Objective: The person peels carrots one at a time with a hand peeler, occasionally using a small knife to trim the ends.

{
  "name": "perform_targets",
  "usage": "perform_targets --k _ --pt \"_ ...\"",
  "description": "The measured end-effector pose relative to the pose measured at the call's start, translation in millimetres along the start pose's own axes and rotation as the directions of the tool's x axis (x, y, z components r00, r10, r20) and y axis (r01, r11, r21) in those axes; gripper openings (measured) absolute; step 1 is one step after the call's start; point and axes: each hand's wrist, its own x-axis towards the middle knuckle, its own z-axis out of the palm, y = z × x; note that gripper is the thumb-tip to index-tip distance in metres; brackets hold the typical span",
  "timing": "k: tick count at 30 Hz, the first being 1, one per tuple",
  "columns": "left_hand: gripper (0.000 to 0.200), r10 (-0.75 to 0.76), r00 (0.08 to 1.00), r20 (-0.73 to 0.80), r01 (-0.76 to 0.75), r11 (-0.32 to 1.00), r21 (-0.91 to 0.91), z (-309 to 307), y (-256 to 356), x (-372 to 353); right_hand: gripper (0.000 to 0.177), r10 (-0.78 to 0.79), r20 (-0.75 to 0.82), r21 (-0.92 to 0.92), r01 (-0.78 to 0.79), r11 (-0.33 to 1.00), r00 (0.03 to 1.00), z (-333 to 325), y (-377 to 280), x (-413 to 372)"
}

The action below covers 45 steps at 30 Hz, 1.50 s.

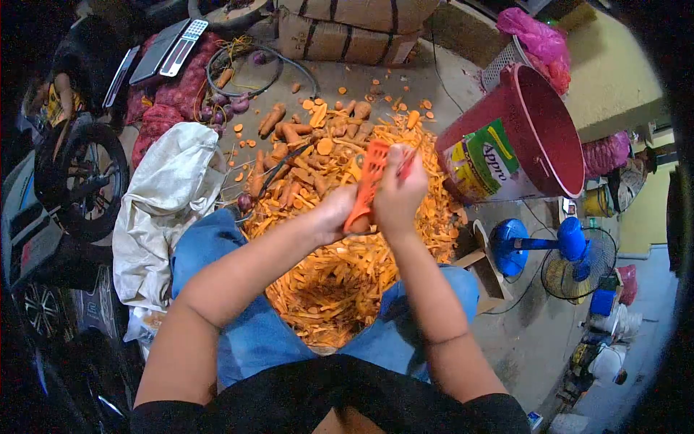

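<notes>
I see both hands raised over the lap; the left hand (334, 213) grips the lower end of an orange plastic grater (373, 173), held nearly upright; the right hand (399, 194) is closed around a carrot piece (408, 160) pressed against the grater's face. Below them a heap of carrot peelings (332, 282) spreads between 2 knees in blue jeans (210, 249); whole carrots (285, 134) lie beyond it; a red bucket (535, 137) lies tipped at the right; a white sack (170, 188) lies at the left; a blue fan (571, 249) stands near the bucket.
</notes>
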Motion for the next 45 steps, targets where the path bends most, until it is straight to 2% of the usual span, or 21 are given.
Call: perform_targets --k 3,6,8,9,11,14,16,18,19,21,23,25,26,27,31,34,36,38,39,42,45 --pt "0.036 -0.061 0.998 0.019 0.055 0.972 0.228 22 13 -24 0.022 -0.139 -0.259 -0.034 0.134 0.99 0.956 -16 19 42" --pt "0.039 -0.136 0.991 0.005 0.126 0.935 0.331 27 11 -28 0.02 0.12 -0.423 0.123 -0.074 0.99 0.898 -54 50 72" --pt "0.037 -0.158 0.986 -0.059 0.165 0.975 0.145 15 3 -15 0.018 0.204 -0.435 0.016 -0.22 0.975 0.877 -64 54 74" --pt "0.037 -0.157 0.986 -0.059 0.164 0.976 0.146 12 4 -12 0.027 0.113 -0.467 0.274 0.022 0.961 0.877 -49 48 73" --pt "0.035 -0.152 0.985 -0.086 0.151 0.988 -0.022 5 7 -7 0.025 -0.09 -0.226 0.16 0.128 0.979 0.97 -32 30 52" --pt "0.033 0.065 0.997 -0.04 -0.069 0.994 -0.083 2 -1 4 0.022 -0.035 -0.089 0.083 0.042 0.996 0.995 -4 -1 12" --pt "0.033 0.001 0.999 -0.033 0.001 0.997 0.072 11 10 -9 0.02 0.012 0.042 -0.127 -0.006 0.992 0.999 2 2 3" --pt "0.035 -0.121 0.992 -0.046 0.129 0.918 0.374 23 26 -26 0.018 -0.085 -0.163 0.037 0.092 0.995 0.983 -3 15 28" --pt "0.039 -0.02 0.998 0.053 0.002 0.947 0.322 30 21 -32 0.017 -0.145 -0.274 0.076 0.172 0.982 0.951 -14 27 47" --pt "0.04 0.042 0.992 0.118 -0.089 0.898 0.43 19 0 -19 0.018 0.068 -0.477 -0.009 -0.082 0.997 0.876 -46 43 74" --pt "0.042 0.095 0.978 0.185 -0.18 0.83 0.528 14 -5 -15 0.022 0.12 -0.544 0.075 -0.094 0.993 0.83 -63 61 83" --pt "0.039 -0.045 0.999 -0.016 0.048 0.958 0.284 14 6 -13 0.022 0.176 -0.561 0.053 -0.178 0.983 0.809 -64 47 78" --pt "0.038 -0.136 0.986 -0.099 0.149 0.98 0.134 14 9 -10 0.022 -0.001 -0.45 -0.001 0.001 1.0 0.893 -54 43 71" --pt "0.035 -0.091 0.992 -0.085 0.088 0.995 -0.042 8 5 -2 0.023 -0.183 -0.323 -0.029 0.184 0.983 0.929 -42 36 60" --pt "0.033 0.0 0.999 -0.039 -0.002 0.998 -0.069 14 10 -2 0.02 0.054 0.069 -0.131 -0.045 0.99 0.996 -6 -6 6" --pt "0.031 0.14 0.99 0.028 -0.141 0.988 0.056 18 11 -10 0.019 0.028 -0.06 -0.079 -0.033 0.996 0.998 -4 1 15" --pt "0.03 -0.018 0.996 -0.089 0.014 0.999 -0.044 32 10 -18 0.021 -0.132 -0.267 -0.073 0.116 0.991 0.955 -18 25 46" --pt "0.032 0.061 0.996 0.067 -0.075 0.974 0.215 27 -3 -19 0.021 0.03 -0.42 -0.054 -0.057 0.997 0.907 -48 51 73" --pt "0.032 -0.021 0.96 0.279 0.015 1.0 0.021 22 0 -20 0.021 0.061 -0.512 0.069 -0.03 0.997 0.857 -54 52 79" --pt "0.031 -0.099 0.995 -0.024 0.1 0.994 0.042 17 18 -23 0.02 0.162 -0.442 0.15 -0.105 0.983 0.882 -59 48 75" --pt "0.033 0.031 0.994 -0.101 -0.045 0.989 -0.142 2 18 -9 0.021 -0.115 -0.157 0.135 0.136 0.981 0.981 -22 37 45"
